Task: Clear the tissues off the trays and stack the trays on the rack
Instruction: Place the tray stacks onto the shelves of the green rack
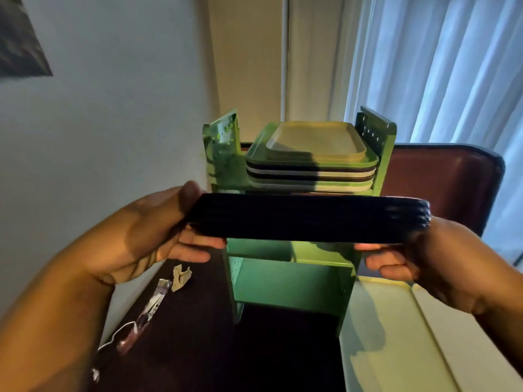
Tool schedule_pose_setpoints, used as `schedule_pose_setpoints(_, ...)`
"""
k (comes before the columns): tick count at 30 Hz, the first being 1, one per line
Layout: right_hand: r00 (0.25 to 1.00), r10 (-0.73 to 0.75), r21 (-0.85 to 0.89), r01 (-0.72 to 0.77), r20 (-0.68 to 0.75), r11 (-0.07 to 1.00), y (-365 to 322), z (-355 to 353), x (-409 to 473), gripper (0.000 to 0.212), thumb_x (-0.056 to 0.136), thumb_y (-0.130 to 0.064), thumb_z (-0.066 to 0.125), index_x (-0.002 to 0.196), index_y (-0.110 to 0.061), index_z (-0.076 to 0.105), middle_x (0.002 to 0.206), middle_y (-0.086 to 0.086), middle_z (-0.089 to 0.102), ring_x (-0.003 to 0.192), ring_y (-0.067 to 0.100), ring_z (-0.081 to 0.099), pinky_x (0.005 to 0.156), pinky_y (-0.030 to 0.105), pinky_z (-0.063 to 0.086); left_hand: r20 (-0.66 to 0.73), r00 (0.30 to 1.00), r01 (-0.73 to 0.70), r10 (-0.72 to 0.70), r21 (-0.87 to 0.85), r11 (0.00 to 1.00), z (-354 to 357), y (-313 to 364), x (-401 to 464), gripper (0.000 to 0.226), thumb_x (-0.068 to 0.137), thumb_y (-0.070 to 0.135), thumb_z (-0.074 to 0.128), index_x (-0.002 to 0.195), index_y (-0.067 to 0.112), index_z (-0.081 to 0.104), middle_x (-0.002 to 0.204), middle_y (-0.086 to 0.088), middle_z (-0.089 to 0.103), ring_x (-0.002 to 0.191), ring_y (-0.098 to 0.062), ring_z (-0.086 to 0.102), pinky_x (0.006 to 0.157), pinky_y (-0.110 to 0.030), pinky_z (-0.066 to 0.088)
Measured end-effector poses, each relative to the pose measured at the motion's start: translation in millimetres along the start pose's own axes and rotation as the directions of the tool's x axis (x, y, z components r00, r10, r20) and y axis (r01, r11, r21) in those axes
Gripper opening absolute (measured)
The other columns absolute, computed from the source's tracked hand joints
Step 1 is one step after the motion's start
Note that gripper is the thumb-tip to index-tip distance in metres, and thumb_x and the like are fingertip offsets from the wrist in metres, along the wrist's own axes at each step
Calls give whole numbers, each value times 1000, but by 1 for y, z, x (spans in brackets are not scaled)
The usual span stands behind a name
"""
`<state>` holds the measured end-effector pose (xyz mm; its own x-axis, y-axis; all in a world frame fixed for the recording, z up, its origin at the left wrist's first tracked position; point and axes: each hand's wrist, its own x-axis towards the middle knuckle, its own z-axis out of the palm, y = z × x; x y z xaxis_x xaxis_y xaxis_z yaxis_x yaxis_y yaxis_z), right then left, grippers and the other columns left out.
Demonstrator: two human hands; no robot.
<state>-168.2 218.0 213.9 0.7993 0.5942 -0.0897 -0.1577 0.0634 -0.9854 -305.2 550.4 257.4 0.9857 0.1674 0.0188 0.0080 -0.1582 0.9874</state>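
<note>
I hold a stack of several dark trays (308,217) level in front of the green rack (291,281). My left hand (147,236) grips the stack's left end, thumb on top and fingers beneath. At the right end my right hand (418,258) grips the stack the same way. On the rack's top shelf lies a pile of trays (311,154), a beige one uppermost, then green, dark and white ones. A crumpled tissue (181,277) lies on the dark table (198,349) left of the rack.
Pale green trays (402,335) lie on the table at the lower right. A clear wrapper with a white string (141,321) lies near the table's left edge. A brown chair back (441,182) stands behind the rack; the wall is at left, curtains at right.
</note>
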Motion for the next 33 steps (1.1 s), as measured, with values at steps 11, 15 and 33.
schedule_pose_setpoints(11, 980, 34, 278, 21, -194, 960, 90, 3, 5, 54, 105, -48, 36, 129, -10, 67, 103, 18, 80, 94, 27, 78, 76, 37, 64, -78, 985, -160, 154, -66, 985, 11, -94, 11, 44, 71, 68, 70, 102, 37, 78, 90, 14, 75, 81, -12, 71, 66, -18, 60)
schedule_pose_setpoints(15, 991, 71, 475, -7, -116, 880, 120, -4, 12, 49, 103, -37, 43, 117, -5, 77, 128, 30, 67, 112, 37, 70, 89, 41, 60, -195, 974, -116, 118, 22, 993, 21, -130, 13, 46, 78, 35, 70, 124, 31, 63, 115, 13, 75, 103, -9, 72, 70, -13, 56)
schedule_pose_setpoints(33, 905, 406, 220, -373, -127, 901, 156, -13, 24, 69, 81, -64, 63, 116, -4, 67, 99, 16, 73, 84, 26, 69, 72, 37, 50, -214, 942, -60, 259, 651, 756, 50, -182, 33, 73, 62, 50, 82, 125, 19, 62, 140, -4, 52, 125, -11, 43, 95, -18, 37)
